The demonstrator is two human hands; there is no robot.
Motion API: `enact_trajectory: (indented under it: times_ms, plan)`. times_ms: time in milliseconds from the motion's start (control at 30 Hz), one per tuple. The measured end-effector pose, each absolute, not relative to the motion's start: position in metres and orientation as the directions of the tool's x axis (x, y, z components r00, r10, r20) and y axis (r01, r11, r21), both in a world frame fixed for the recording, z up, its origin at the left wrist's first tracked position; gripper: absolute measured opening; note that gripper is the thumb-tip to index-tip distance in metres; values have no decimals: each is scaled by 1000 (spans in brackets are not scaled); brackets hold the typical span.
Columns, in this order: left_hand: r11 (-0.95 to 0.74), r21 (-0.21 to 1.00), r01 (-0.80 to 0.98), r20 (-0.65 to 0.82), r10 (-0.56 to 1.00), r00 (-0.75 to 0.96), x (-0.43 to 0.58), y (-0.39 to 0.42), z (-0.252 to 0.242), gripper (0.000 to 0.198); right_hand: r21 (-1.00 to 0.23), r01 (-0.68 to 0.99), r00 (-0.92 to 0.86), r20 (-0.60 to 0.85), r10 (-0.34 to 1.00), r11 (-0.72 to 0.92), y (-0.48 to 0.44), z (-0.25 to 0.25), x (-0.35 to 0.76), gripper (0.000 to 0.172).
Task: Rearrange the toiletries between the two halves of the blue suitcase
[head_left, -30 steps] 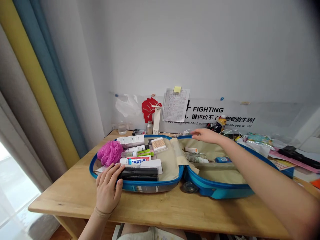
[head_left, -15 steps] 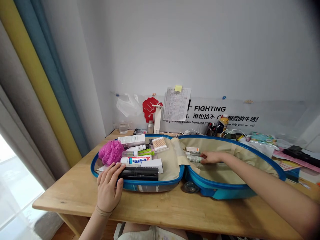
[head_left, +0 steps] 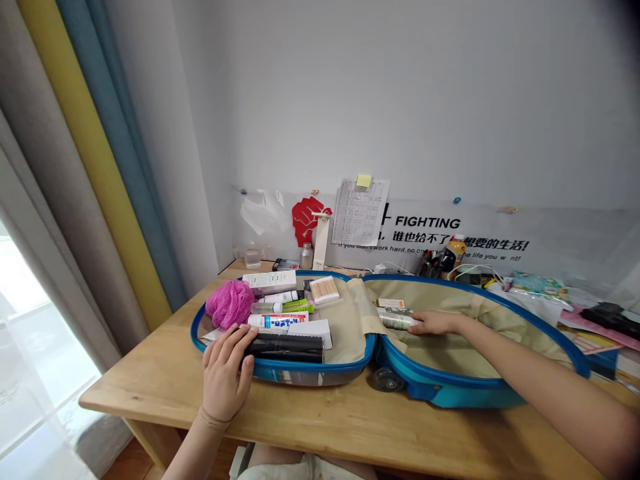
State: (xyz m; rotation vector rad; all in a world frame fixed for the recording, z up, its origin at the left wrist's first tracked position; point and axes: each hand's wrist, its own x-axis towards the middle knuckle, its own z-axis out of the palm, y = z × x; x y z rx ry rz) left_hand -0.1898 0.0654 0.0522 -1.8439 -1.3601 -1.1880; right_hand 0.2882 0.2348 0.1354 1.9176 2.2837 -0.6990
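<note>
A blue suitcase [head_left: 309, 373] lies spread wide on the wooden desk. My left hand [head_left: 227, 360] rests over its near left rim, fingers stretched out onto the end of a dark cylindrical item [head_left: 287, 348]. Beside that item are a white box [head_left: 311, 331], a toothpaste tube [head_left: 277, 321], a pink bath puff [head_left: 230, 303] and a pack of cotton swabs [head_left: 325, 291]. In the right half, my right hand [head_left: 431, 323] has its fingers closed round the end of a small pale green bottle [head_left: 397, 320]. Just behind it lies a small white and orange box [head_left: 390, 304].
A wooden desk [head_left: 165, 373] carries everything. Behind the suitcase stand a clear cup [head_left: 253, 257], a silver bottle [head_left: 306, 256] and a white lamp [head_left: 321, 241]. At the right are a yellow-labelled bottle [head_left: 453, 252] and a wet wipes pack [head_left: 537, 288]. Curtains [head_left: 125, 153] hang at the left.
The view has shifted slightly, so everything sits a bit further right and lower. My right hand stays at the pale green bottle, which shows more clearly. The left hand keeps its place on the rim.
</note>
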Motion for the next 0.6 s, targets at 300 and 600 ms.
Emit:
enact_trajectory:
  times_ms: [300, 600]
  plan:
    - [-328, 88, 941, 886, 457, 77, -188, 64, 55, 41, -536, 840, -248, -249, 936, 80, 211, 184, 302, 55]
    - [-333, 79, 940, 889, 450, 85, -188, 64, 54, 40, -516, 708, -585, -46, 810, 482, 202, 211, 174, 50]
